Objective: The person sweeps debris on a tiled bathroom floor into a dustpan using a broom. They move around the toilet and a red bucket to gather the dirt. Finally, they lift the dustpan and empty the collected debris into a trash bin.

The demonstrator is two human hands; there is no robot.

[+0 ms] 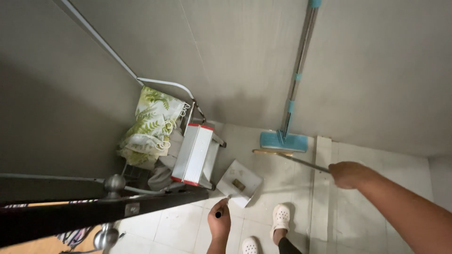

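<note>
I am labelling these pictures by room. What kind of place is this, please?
Probably a corner inside a home: tiled floor, a flat mop leaning on the wall, a leaf-print cloth over a rack, and a dark railing.

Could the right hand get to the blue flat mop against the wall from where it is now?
Probably not as things stand: the right hand is shut around a thin broom handle, so it is occupied. The floor between it and the blue flat mop looks open.

A pale grey dustpan [240,182] is tilting on the tiled floor, comb edge nearest, debris inside. A thin metal-handled broom [282,155] is slanting just beyond it.
</note>
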